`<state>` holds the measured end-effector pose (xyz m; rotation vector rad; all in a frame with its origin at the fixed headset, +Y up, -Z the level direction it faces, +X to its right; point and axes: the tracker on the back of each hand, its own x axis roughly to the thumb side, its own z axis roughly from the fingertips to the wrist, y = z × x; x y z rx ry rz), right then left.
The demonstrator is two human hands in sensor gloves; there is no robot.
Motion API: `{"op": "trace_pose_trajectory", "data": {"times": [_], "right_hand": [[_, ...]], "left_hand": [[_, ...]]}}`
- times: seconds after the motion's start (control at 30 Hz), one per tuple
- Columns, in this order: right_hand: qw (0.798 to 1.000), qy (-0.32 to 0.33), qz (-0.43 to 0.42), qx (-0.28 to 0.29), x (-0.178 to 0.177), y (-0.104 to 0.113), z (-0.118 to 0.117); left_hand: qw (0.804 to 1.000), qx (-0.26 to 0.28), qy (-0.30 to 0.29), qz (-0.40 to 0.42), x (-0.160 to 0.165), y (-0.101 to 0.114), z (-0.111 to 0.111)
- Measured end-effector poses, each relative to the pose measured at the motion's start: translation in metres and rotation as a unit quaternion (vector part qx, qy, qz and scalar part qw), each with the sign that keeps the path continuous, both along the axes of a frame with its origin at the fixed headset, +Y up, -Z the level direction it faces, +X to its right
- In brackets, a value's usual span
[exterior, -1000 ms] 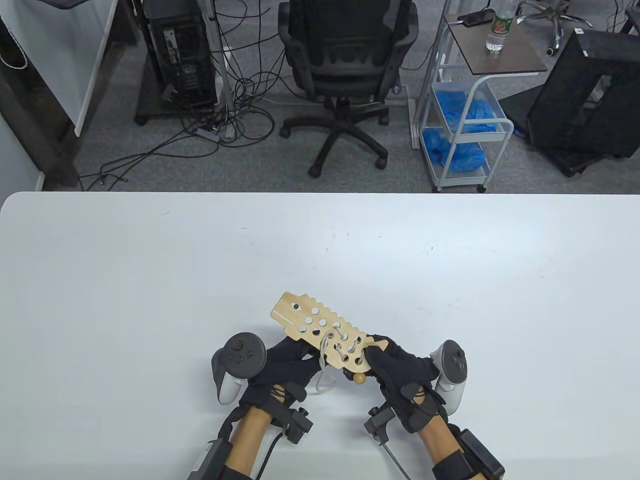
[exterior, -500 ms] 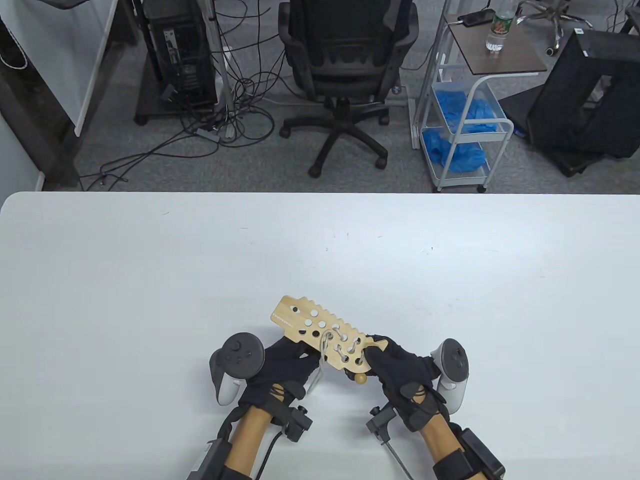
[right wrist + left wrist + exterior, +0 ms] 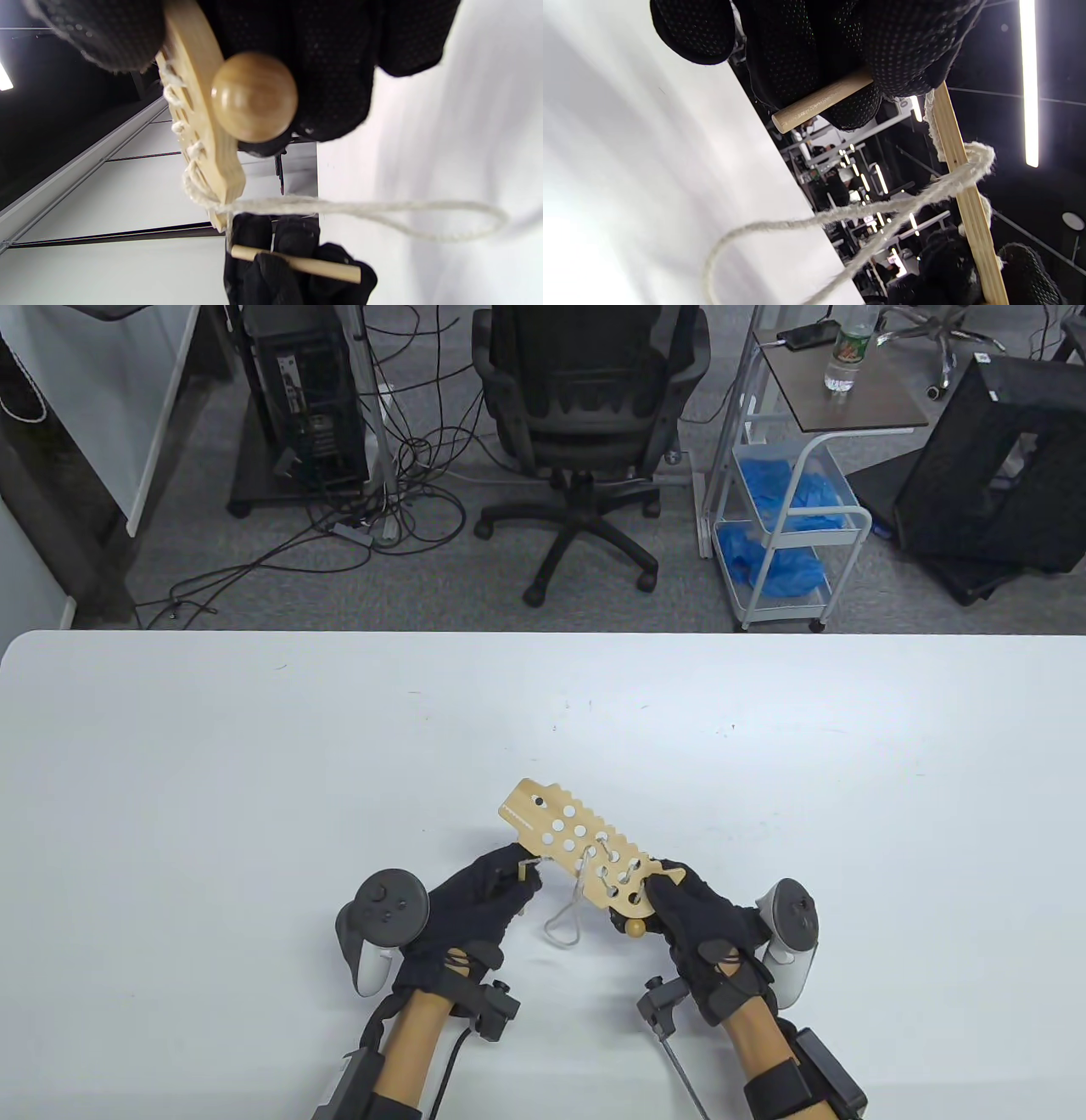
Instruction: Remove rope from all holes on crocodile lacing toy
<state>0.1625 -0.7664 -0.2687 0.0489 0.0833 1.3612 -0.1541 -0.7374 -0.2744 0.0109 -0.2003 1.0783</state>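
Near the desk's (image 3: 254,729) front edge, the crocodile board (image 3: 585,848) was gripped at its tail by the right hand (image 3: 696,916), the rope's (image 3: 567,920) wooden needle (image 3: 821,101) was pinched by the left hand (image 3: 475,903), and a straight, slack-free pull was judged advisable.

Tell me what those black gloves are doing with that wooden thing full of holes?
A person is unlacing a crocodile lacing toy above the white table. The right hand holds the toy's near end, by a wooden ball. The left hand pinches the wooden stick on the rope's end. A loose loop of rope hangs below the toy, and some holes remain laced.
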Motion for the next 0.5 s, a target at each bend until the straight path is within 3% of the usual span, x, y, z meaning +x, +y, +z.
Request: {"op": "trace_pose_trajectory", "data": {"times": [0.5], "right_hand": [[0.997, -0.074, 0.013, -0.034, 0.028, -0.006, -0.003]], "left_hand": [[0.996, 0.002, 0.090, -0.006, -0.022, -0.002, 0.000]]}}
